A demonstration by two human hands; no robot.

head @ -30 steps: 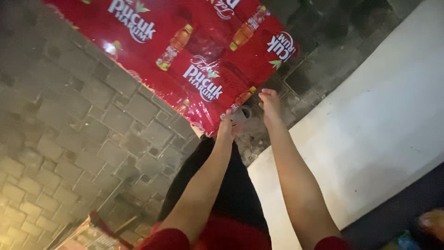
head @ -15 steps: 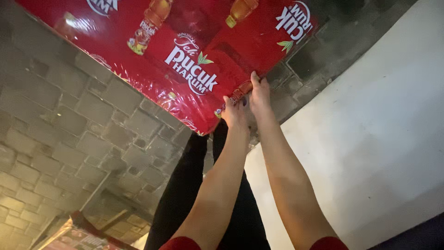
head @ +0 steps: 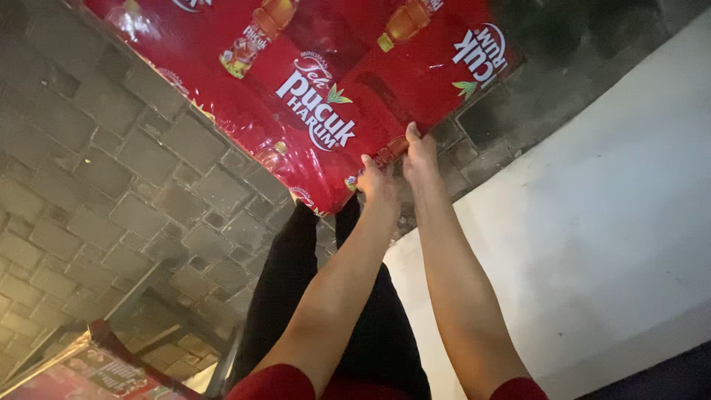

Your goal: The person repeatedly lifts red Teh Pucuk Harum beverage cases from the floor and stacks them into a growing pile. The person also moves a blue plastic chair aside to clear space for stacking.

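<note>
A large red shrink-wrapped pack of drink bottles (head: 296, 81) lies on the paved ground ahead of me, printed with pictures of bottles. My left hand (head: 376, 184) grips the pack's near edge, fingers curled into the plastic wrap. My right hand (head: 419, 152) holds the same edge just beside it, thumb up against the wrap. Both arms are stretched straight out, with red sleeves at the elbows. My legs in black trousers (head: 296, 296) show beneath the arms.
Grey paving stones (head: 96, 185) cover the ground on the left. A white flat surface (head: 592, 222) spreads at the right. A second red pack on a metal-framed cart (head: 96, 363) sits at the lower left corner.
Both hands have come closer together on the pack's near edge, and the pack has shifted nearer and larger in view as my head tilted.
</note>
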